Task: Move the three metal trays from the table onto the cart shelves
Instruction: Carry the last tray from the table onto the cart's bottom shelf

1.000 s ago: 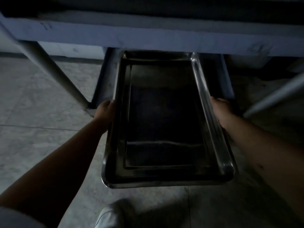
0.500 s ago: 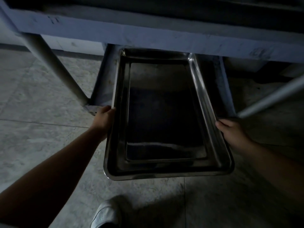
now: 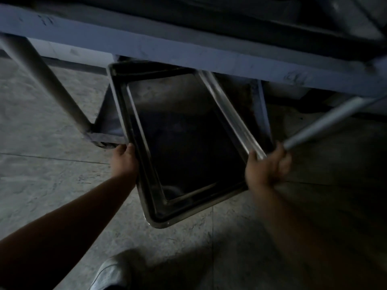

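Under the cart's upper shelf (image 3: 188, 53), both hands — left (image 3: 124, 162); right (image 3: 267, 166) — grip the metal tray (image 3: 188, 147).

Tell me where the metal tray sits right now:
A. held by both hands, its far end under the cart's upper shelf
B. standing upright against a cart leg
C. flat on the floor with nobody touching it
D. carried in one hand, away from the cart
A: the left hand and right hand each grip a long rim of the metal tray, whose far end reaches under the upper shelf.
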The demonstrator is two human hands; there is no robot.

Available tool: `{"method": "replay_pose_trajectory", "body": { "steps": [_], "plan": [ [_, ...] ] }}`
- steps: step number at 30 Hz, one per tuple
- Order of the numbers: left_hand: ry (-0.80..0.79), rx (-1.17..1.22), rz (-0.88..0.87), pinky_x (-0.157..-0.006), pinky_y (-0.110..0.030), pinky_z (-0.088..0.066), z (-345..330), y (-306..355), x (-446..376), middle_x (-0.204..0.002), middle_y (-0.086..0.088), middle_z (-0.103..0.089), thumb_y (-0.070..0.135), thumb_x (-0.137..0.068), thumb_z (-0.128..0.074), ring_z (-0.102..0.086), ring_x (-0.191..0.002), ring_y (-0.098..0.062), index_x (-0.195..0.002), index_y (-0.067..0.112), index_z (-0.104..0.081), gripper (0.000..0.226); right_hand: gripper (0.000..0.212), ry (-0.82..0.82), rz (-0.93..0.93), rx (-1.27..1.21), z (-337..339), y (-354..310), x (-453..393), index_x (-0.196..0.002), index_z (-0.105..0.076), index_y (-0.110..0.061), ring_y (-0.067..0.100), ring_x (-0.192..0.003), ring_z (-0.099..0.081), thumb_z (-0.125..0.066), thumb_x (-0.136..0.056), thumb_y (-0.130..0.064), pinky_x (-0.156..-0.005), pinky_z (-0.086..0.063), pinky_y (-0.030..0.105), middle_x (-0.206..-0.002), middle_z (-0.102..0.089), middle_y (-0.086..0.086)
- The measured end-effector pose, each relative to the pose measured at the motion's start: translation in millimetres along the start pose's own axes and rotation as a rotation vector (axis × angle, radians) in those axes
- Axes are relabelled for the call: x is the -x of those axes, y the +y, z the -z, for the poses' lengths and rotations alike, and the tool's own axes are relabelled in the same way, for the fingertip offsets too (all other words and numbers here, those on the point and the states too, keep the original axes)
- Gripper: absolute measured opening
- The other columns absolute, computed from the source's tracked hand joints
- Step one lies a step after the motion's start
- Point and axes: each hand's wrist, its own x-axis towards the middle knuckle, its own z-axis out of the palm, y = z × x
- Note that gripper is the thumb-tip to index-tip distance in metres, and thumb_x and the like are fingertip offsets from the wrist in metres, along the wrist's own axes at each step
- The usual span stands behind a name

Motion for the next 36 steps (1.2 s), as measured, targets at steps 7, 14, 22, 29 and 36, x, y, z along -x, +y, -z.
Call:
{"method": "replay_pose_trajectory", "body": {
  "steps": [7, 14, 22, 29, 36],
  "plan": [
    [0.01, 0.022, 0.013, -0.06, -0.037, -0.048, -2, -5, 6, -0.079, -0.008, -0.065, 0.035, -0.098, -0.047, -0.063, -0.072, -0.025, -0.092, 0.01, -0.064, 0.031, 0.027, -0.242, -0.364, -0.55, -13, 36, 101, -0.086, -0.056, -0.011, 0.02, -0.069, -0.059, -0.043, -0.099, -0.03, -0.056, -0.042, 0.025, -0.075, -0.059, 0.003],
    [-0.12, 0.21, 0.101, -0.066, -0.044, -0.048, -18, -16, 36, -0.08, -0.011, -0.059, 0.025, -0.1, -0.044, -0.058, -0.08, -0.033, -0.088, 0.011, -0.056, 0.021, 0.025, -0.255, -0.412, -0.654, -25, 56, 43, -0.089, -0.065, -0.015, 0.032, -0.09, -0.065, -0.05, -0.095, -0.035, -0.086, -0.053, 0.051, -0.099, -0.068, 0.016],
    [-0.422, 0.462, 0.247, -0.078, -0.045, -0.06, -39, -9, 55, -0.111, -0.018, -0.071, 0.014, -0.104, -0.042, -0.071, -0.1, -0.035, -0.119, 0.004, -0.056, 0.023, 0.037, -0.3, -0.231, -0.408, -22, 25, -60, -0.105, -0.066, -0.004, 0.039, -0.1, -0.063, -0.059, -0.091, -0.037, -0.085, -0.052, 0.049, -0.108, -0.067, 0.022],
    [-0.442, 0.535, 0.364, -0.071, -0.038, -0.061, -77, -1, 74, -0.107, -0.02, -0.072, 0.015, -0.104, -0.043, -0.074, -0.095, -0.031, -0.113, 0.003, -0.058, 0.021, 0.042, -0.274, 0.721, 0.182, -24, 15, 73, -0.112, -0.064, -0.023, 0.021, -0.099, -0.06, -0.042, -0.091, -0.052, -0.092, -0.039, 0.041, -0.105, -0.067, 0.001],
    [-0.406, -0.027, -0.035, -0.059, -0.034, -0.047, -72, 12, 61, -0.058, -0.005, -0.063, 0.043, -0.105, -0.037, -0.065, -0.055, -0.025, -0.088, 0.009, -0.063, 0.045, 0.033, -0.149, 0.775, 0.335, -39, 21, 56, -0.096, -0.069, -0.031, 0.014, -0.088, -0.061, -0.041, -0.093, -0.049, -0.089, -0.026, 0.041, -0.089, -0.07, -0.011]
  ]
}}
